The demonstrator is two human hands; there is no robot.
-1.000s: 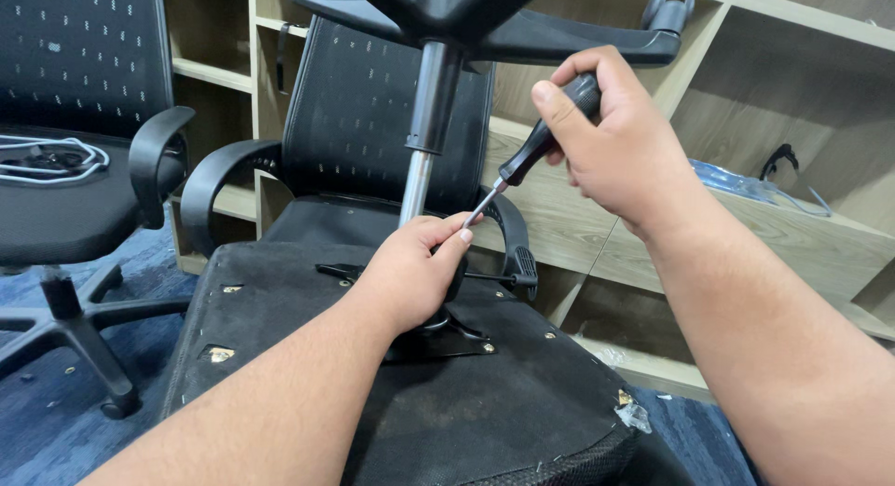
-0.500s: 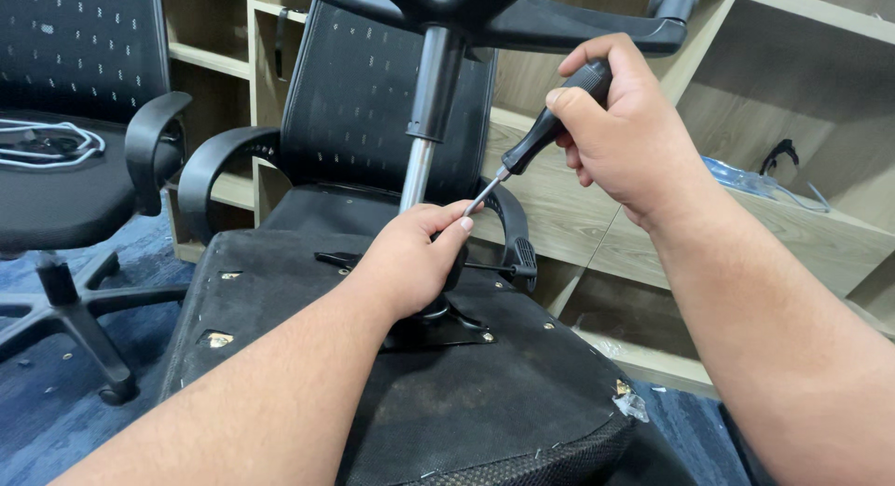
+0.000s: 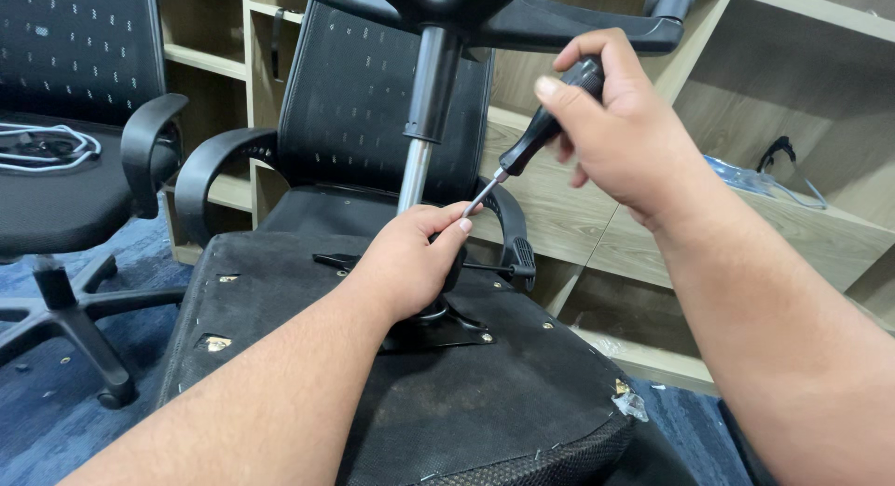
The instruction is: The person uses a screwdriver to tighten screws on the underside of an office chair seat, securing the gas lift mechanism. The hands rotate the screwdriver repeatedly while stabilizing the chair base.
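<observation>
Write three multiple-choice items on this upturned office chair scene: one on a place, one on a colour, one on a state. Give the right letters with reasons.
1. Where does the left hand rest?
A. At the foot of the gas-lift column
B. On the wooden shelf
C. On the blue carpet

2. What colour is the screwdriver handle?
A. Red
B. Black
C. Yellow

3. How does the right hand hold the screwdriver?
A. Lies open beside it
B. Pinches only the tip
C. Closed around the handle

Answers:
1 A: the hand sits where the column meets the black mounting plate on the seat underside.
2 B: the grip showing below the fist is black.
3 C: the fingers wrap the handle, shaft angled down towards the left fingertips.
</observation>
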